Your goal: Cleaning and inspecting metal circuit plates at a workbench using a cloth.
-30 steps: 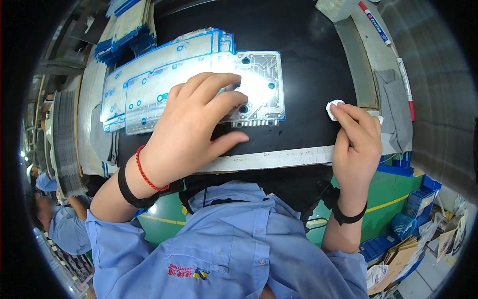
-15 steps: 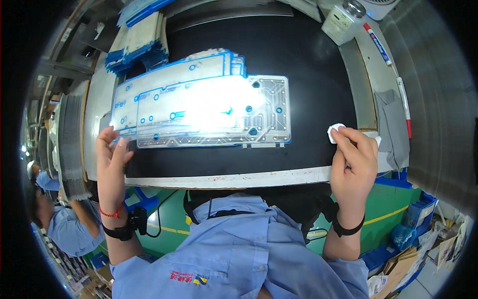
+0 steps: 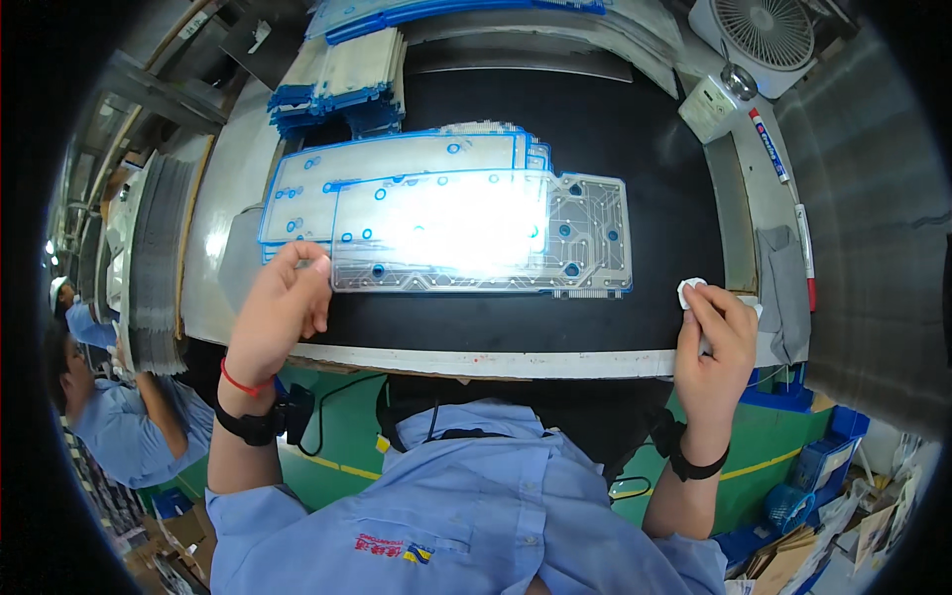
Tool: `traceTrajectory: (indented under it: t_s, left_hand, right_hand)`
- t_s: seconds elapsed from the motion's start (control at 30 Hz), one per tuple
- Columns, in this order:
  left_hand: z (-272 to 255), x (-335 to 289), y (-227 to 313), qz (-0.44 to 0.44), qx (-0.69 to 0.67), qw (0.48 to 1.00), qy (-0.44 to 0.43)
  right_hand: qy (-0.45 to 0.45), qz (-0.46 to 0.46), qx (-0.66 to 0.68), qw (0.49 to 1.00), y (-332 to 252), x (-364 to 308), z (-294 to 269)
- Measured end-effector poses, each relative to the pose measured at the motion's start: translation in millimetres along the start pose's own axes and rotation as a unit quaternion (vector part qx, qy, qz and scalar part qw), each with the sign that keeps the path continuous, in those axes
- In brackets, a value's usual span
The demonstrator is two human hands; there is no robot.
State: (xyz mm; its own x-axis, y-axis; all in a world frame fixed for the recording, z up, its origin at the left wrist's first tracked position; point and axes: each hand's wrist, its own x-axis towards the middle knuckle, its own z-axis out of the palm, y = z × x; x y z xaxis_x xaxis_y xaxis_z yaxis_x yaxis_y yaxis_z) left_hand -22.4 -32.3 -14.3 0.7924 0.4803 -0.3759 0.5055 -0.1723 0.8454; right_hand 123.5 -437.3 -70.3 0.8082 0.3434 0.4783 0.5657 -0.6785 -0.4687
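A clear flat panel [image 3: 600,233] with a circuit-like line pattern lies on the dark worktop. Under and behind it is a stack of similar blue-edged panels [image 3: 297,183], and bright glare washes out its middle. At the clear panel's left edge, my left hand [image 3: 283,302] is closed with thumb and forefinger pinched together; the exact contact is hard to see. Over the worktop's right side, my right hand [image 3: 719,332] pinches a small white wipe [image 3: 688,292] between thumb and fingers, well apart from the panels.
More blue-edged panels [image 3: 342,74] are piled at the back left. A white bottle [image 3: 709,109] with a metal top, a fan [image 3: 764,35], markers [image 3: 769,144] and a grey cloth [image 3: 781,263] line the right side. At far left a co-worker [image 3: 139,426] sits beside stacked grey sheets [image 3: 164,258].
My left hand has gone from spread fingers to a pinch at the panel's left edge. The clear panel has shifted slightly over the stack. My right hand keeps the wipe. The view has moved.
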Motion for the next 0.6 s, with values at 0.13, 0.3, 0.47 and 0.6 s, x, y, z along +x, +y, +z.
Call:
traceTrajectory:
  t_s: [0.13, 0.3, 0.47, 0.6]
  left_hand:
    - [-7.4, 7.5, -14.8, 0.019, 0.166, 0.985, 0.042]
    - [-1.1, 8.4, -12.0, 0.041, 0.201, 0.978, 0.023]
    - [0.5, 6.8, -12.8, 0.058, 0.074, 0.995, -0.021]
    - [-0.4, 10.1, -18.3, 0.097, 0.009, 0.995, 0.007]
  right_hand:
    - [0.005, 0.002, 0.005, 1.000, -0.4, -0.1, 0.5]
    - [0.007, -0.003, 0.007, 1.000, -0.2, -0.1, 0.9]
    - [0.009, -0.010, 0.010, 1.000, 0.9, -0.3, 0.7]
    - [0.014, -0.005, 0.013, 1.000, -0.6, -0.4, -0.3]
